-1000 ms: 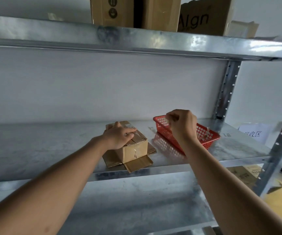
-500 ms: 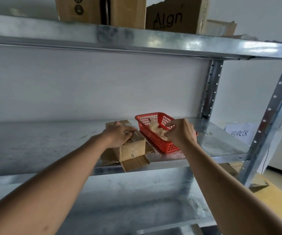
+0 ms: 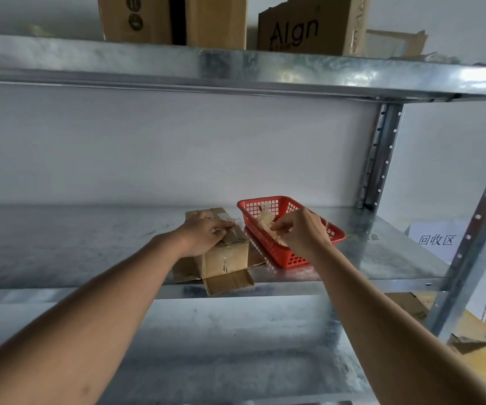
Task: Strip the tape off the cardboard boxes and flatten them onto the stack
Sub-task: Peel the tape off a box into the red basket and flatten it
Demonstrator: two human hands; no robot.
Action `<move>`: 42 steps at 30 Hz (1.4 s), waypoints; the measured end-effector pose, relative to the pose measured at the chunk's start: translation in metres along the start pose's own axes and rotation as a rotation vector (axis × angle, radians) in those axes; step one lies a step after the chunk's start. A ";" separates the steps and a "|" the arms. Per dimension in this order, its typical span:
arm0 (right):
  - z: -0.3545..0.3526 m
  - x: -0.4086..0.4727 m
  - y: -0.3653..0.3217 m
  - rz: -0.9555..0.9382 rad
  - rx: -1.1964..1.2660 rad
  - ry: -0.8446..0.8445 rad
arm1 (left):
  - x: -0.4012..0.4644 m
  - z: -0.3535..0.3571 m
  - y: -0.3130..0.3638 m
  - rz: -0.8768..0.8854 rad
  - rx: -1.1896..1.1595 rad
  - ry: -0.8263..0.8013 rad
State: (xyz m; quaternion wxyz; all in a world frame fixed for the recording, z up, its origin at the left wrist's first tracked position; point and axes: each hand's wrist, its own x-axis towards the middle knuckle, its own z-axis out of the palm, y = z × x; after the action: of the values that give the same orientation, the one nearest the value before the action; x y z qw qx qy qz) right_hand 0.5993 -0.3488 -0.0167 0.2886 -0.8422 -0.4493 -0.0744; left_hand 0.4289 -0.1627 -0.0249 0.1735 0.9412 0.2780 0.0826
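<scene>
The box point(image 3: 221, 252) stands on the middle shelf point(image 3: 75, 247), near the front edge, with its lower flaps splayed flat on the metal. One flap point(image 3: 230, 283) projects over the shelf edge toward the camera. A strip of clear tape crosses the top of the box.

Left hand point(image 3: 203, 233): rests on top of the box, palm down, fingers curved over the upper edge. Grip state: pressing on the box; whether the fingers pinch the tape strip cannot be determined.

Right hand point(image 3: 303, 232): positioned over the basket point(image 3: 291, 257), which stands just right of the box, apart from it. Grip state: thumb and fingertips pinched on a crumpled wad of tape point(image 3: 265, 222), which hangs inside the basket.

Above the box, the top shelf point(image 3: 265, 71) carries several upright cartons; one carton point(image 3: 309, 27) is printed "Algn". Right of the basket, beyond the shelf post point(image 3: 379, 159), a white sign point(image 3: 436, 239) bears printed characters. Below and right of the box, cardboard scraps point(image 3: 469, 342) lie on the yellow floor.
</scene>
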 end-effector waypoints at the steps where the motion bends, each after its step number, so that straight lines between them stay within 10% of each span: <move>1: 0.000 0.000 0.001 -0.010 0.004 0.004 | 0.000 0.000 0.000 -0.002 0.000 0.000; 18: 0.005 0.007 0.012 0.095 -0.107 0.027 | 0.001 0.001 -0.003 -0.023 -0.059 0.020; 28: 0.010 0.000 -0.019 -0.281 0.000 0.193 | -0.003 0.002 -0.001 -0.040 0.001 -0.010; 32: 0.028 -0.002 -0.041 -0.441 0.074 0.005 | -0.010 0.000 -0.004 0.002 0.028 0.055; 42: 0.069 0.001 -0.051 -0.401 0.243 -0.056 | -0.023 -0.022 -0.018 -0.148 0.311 0.060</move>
State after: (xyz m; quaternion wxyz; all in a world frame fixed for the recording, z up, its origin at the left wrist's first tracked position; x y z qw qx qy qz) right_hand 0.5492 -0.2879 -0.0521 0.3546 -0.6970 -0.6211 -0.0523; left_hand 0.3953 -0.1549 -0.0128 0.0229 0.9307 0.3612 0.0536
